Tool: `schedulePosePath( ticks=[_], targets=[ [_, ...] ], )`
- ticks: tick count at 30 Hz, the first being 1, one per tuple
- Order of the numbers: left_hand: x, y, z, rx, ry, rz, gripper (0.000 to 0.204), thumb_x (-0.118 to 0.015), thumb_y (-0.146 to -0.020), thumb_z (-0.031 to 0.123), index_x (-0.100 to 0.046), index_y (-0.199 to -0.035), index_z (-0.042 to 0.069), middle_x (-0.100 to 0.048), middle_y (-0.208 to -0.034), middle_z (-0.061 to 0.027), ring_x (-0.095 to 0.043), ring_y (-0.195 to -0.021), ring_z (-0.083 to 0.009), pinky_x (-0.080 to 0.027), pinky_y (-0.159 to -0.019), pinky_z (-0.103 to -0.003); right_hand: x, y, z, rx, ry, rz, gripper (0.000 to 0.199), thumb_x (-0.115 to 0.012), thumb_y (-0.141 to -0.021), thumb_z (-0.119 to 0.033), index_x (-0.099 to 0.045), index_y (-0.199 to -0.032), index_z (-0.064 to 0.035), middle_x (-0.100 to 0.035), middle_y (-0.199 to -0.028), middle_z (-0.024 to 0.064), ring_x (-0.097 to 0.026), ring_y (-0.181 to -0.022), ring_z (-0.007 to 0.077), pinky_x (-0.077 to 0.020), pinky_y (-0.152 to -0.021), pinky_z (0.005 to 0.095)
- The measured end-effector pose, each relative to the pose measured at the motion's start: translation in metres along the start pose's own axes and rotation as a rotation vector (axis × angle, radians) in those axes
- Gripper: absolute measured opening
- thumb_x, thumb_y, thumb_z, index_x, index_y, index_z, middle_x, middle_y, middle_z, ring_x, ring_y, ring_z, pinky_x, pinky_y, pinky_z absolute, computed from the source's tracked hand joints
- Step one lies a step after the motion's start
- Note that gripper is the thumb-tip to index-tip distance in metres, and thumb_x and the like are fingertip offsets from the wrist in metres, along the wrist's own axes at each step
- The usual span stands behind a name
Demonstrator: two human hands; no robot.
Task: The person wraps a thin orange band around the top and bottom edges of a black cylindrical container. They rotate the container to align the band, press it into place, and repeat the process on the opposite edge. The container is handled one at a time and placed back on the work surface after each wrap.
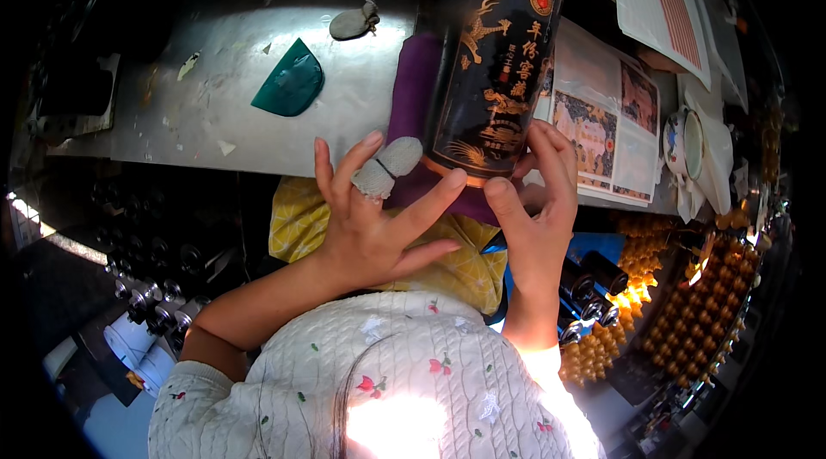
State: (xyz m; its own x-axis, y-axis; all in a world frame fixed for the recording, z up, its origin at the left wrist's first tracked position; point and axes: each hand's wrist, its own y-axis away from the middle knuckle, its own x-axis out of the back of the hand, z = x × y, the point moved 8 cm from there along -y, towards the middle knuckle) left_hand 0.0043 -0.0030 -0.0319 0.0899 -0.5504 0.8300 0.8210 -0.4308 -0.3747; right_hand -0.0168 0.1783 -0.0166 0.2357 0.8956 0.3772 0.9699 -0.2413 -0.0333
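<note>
A black cylindrical bottle [486, 72] with gold bands, a gold animal figure and gold lettering lies with its base toward me, resting at least partly on purple cloth [413, 89]. My left hand [366, 231] is spread wide, its index fingertip at the left of the base rim. A pale knitted cover [391, 166], tied with a dark band, wraps its middle finger. My right hand [542, 209] closes around the base's right corner, thumb at the rim and fingers along the side. The bottle's far end is partly cut off by the frame.
On the metal table [232, 132] lie a dark green scraper-like piece [291, 80] and a small grey pouch [353, 22]. Printed sheets [594, 115] and a white cup [693, 145] are at right. Rows of gold pieces [705, 313] and dark bottles [589, 291] stand beside me.
</note>
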Motion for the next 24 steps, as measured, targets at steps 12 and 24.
schedulePosePath(
  ticks=[12, 24],
  targets=[
    [-0.004, 0.003, -0.007, -0.014, 0.063, 0.028, 0.090, -0.075, -0.078, 0.064, -0.049, -0.149, 0.014, -0.037, -0.138, -0.0235, -0.033, -0.133, -0.0511, -0.007, -0.111, -0.075, -0.001, 0.001, 0.001, -0.045, 0.037, 0.009, 0.073, -0.085, -0.074, -0.024, -0.059, -0.138, -0.0022, -0.052, -0.130, 0.0039, -0.052, -0.094, 0.0118, -0.0412, -0.070, 0.0241],
    [-0.005, 0.005, -0.013, 0.021, 0.072, -0.040, 0.101, -0.070, -0.080, 0.069, -0.042, -0.152, 0.003, -0.042, -0.129, -0.0211, -0.032, -0.134, -0.0483, -0.005, -0.113, -0.071, -0.001, 0.002, 0.003, -0.071, 0.002, 0.007, 0.073, -0.087, -0.075, -0.029, -0.059, -0.137, -0.0003, -0.052, -0.130, 0.0043, -0.052, -0.095, 0.0115, -0.0408, -0.069, 0.0223]
  ],
)
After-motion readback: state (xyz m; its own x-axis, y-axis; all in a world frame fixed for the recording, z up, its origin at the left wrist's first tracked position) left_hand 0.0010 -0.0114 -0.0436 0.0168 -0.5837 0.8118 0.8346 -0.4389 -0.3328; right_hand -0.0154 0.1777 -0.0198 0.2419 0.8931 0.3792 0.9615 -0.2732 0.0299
